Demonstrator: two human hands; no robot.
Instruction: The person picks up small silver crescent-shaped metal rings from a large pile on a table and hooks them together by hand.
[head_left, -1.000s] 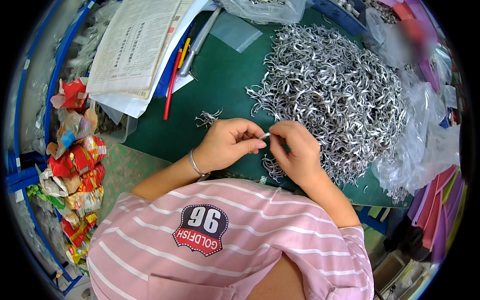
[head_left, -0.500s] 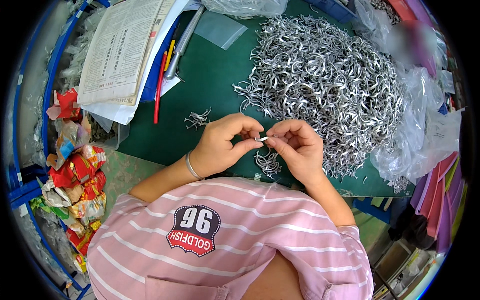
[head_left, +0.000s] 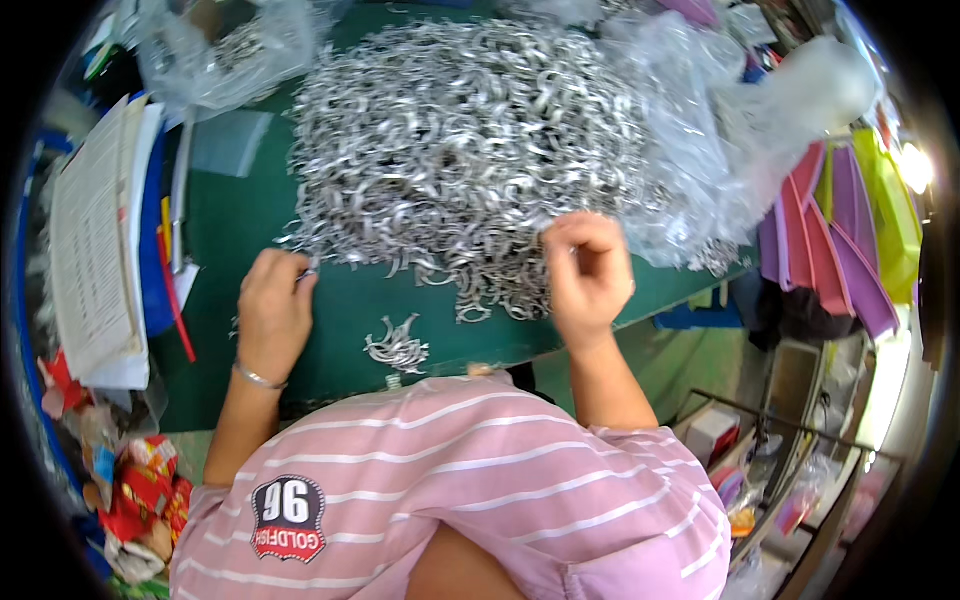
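Note:
A broad heap of thin, curved, silver-grey metal strips [head_left: 460,140] covers much of the green table. My left hand [head_left: 272,318], with a bangle on its wrist, is just off the heap's near left corner. Its thumb and forefinger are pinched together; a small greyish bit shows at their tips, too blurred to name. At the near right edge of the heap, my right hand [head_left: 590,280] has its fingers curled in, smeared by motion. Whatever its fingertips hold is hidden. A small separate bunch of the same strips [head_left: 398,347] lies between my hands near the table's front edge.
Newspapers [head_left: 95,230], a red pencil [head_left: 175,300] and a flat clear bag [head_left: 230,142] lie at the left. Crumpled clear plastic bags [head_left: 690,140] border the heap on the right. Coloured folded sheets [head_left: 840,220] hang beyond the right table edge.
My hands, together at one strip before, have moved apart, the left to the left and the right to the heap's edge. The view has swung to the right.

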